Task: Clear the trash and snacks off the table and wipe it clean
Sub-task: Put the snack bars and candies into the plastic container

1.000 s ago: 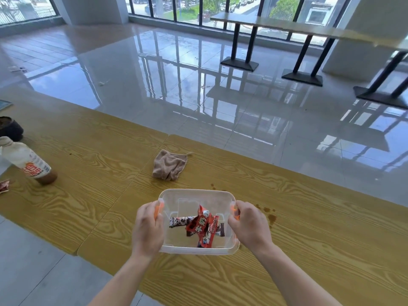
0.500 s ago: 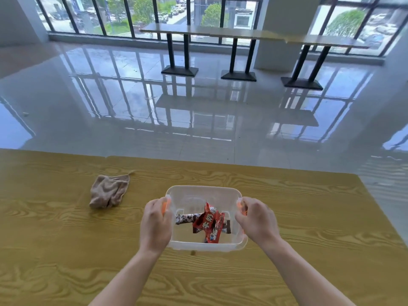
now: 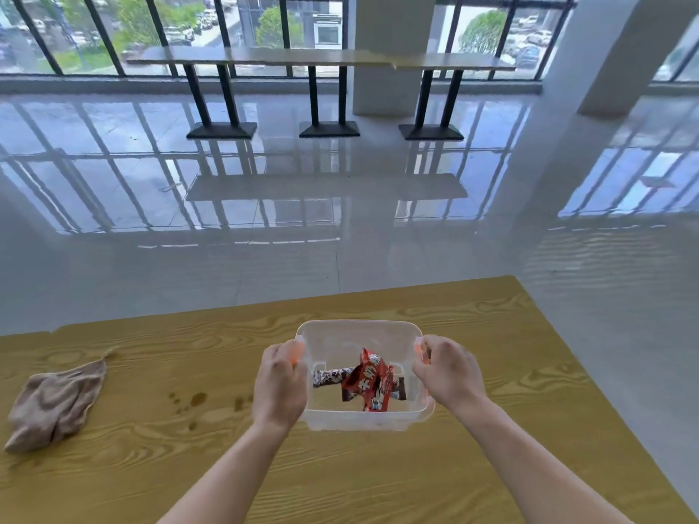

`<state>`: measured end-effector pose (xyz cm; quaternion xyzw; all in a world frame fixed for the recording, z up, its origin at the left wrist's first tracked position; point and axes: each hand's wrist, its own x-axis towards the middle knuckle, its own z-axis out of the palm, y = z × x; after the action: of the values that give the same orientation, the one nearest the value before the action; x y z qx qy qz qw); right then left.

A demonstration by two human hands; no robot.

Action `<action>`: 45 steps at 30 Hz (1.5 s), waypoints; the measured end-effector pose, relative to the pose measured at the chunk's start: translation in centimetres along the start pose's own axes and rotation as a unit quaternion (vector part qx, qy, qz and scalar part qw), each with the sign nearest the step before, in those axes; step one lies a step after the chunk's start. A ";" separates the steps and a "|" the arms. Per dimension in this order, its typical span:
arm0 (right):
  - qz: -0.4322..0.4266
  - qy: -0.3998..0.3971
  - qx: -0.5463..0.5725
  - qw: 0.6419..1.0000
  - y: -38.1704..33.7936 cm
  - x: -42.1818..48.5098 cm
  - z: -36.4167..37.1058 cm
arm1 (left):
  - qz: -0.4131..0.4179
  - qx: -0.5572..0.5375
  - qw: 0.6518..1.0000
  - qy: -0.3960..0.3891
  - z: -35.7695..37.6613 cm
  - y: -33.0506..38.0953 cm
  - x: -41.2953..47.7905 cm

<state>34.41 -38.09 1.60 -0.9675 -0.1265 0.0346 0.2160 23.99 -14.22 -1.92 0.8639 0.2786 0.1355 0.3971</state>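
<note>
Left hand (image 3: pixel 280 383) and right hand (image 3: pixel 448 376) grip the bin (image 3: pixel 359 420), long axis left-right

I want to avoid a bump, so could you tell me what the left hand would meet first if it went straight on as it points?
The box: the left hand points forward and slightly right and grips its side. Beyond it only table shows, though depth is unclear.
</note>
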 end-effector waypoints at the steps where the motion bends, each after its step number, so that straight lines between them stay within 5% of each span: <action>1: 0.009 0.004 -0.007 1.000 1.1 0.5 -0.6 | 0.008 -0.002 1.000 -0.009 1.0 1.2 0.2; 23: 0.061 0.041 -0.047 0.996 17.9 16.2 -6.8 | 0.004 0.024 0.996 -0.091 19.7 16.2 9.6; 45: 0.033 0.045 -0.037 0.998 19.3 20.9 -4.8 | 0.056 0.137 0.978 -0.145 21.9 14.7 13.0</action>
<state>59.63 -51.46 -2.58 -0.9791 -0.0860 -0.0070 0.1840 49.98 -27.70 -4.68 0.9348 0.1849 -0.0088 0.3032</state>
